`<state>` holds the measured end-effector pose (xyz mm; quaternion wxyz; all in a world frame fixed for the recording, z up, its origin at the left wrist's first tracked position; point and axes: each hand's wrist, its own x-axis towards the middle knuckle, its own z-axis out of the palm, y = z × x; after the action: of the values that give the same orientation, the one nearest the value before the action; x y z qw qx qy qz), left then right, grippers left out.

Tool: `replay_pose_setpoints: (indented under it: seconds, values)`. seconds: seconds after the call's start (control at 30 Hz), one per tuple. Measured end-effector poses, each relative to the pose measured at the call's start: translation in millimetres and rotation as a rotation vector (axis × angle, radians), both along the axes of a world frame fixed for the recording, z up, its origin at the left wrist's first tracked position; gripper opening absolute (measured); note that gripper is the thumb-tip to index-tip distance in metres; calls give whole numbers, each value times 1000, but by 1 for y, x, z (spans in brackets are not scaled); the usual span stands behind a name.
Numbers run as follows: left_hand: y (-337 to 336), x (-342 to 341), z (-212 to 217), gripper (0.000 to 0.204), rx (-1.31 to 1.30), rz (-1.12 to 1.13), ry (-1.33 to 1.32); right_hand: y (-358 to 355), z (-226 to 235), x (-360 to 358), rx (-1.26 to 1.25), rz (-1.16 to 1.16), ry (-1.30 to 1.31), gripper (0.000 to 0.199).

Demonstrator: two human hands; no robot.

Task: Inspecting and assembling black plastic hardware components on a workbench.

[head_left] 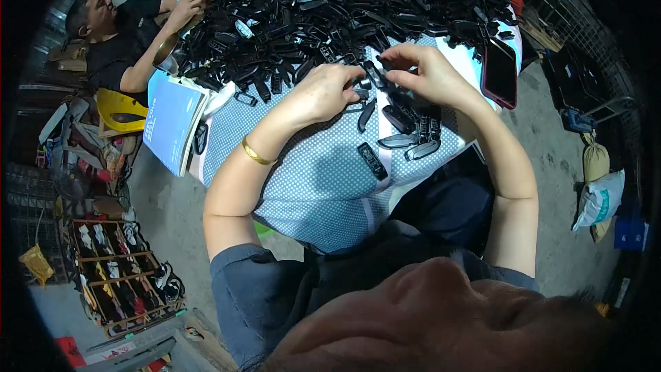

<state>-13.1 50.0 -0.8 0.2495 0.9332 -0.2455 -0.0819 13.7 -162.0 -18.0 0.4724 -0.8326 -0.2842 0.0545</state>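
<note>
Over the front of a huge black heap, both my hands work close together. My left hand, with a gold bangle at its wrist, is closed in a pinch on a small dark piece that looks like a key fob shell. Fingers and thumb of my right hand close around another small black piece, mostly hidden by the fingertips. Between the hands lies a black key fob shell. Nearer me, several loose shells rest on the dotted cloth, among them one single key fob with button openings.
The heap of black key fob shells covers the table's far part. A blue book lies at the left edge, a phone at the right. Another person sits at the far left, hands at the heap. A compartmented rack stands lower left.
</note>
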Motion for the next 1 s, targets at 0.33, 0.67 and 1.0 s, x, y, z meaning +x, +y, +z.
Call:
replay_pose_setpoints:
  seconds: [0.33, 0.67, 1.0]
  values:
    - [0, 6, -3, 35, -848, 169, 299, 16, -2, -12, 262, -125, 45, 34]
    - [-8, 4, -12, 32, -927, 152, 166, 23, -4, -15, 198, -194, -388, 30]
    - [-10, 2, -14, 30, -971, 137, 71, 21, -2, -18, 202, -152, -632, 29]
